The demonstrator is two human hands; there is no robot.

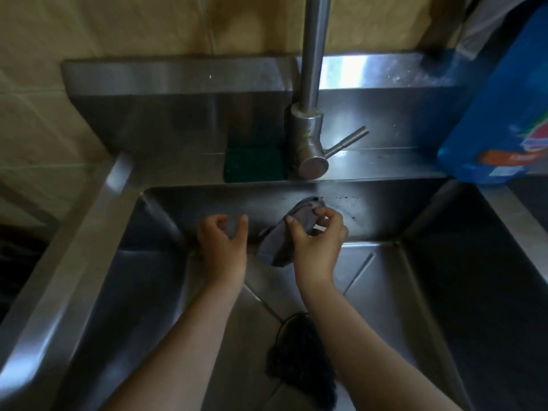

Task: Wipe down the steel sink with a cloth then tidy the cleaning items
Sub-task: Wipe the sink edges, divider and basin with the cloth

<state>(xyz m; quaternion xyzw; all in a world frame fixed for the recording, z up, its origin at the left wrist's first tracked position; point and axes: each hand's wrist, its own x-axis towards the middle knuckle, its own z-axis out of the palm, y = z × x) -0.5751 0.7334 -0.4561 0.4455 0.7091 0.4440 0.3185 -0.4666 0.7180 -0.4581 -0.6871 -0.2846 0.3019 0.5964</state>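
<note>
While right hand (317, 235) fingers pinch the grey cloth (280, 244), it hangs rumpled beneath them — long axis slanting down-left; left hand (222, 237) loosely curled, holding nothing.

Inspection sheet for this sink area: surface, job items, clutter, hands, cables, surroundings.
Surface: steel sink; dark specks on its back wall.
Job's things: grey cloth held in front of the back wall; green scouring pad on the rear ledge, left of the tap.
Clutter: dark fuzzy clump on the sink floor; blue bag at the right rear corner.
Hands: right hand pinches the cloth; left hand beside it, fingers loosely curled, holding nothing.
Cables: nothing seen.
Surroundings: beige tiled wall.
</note>
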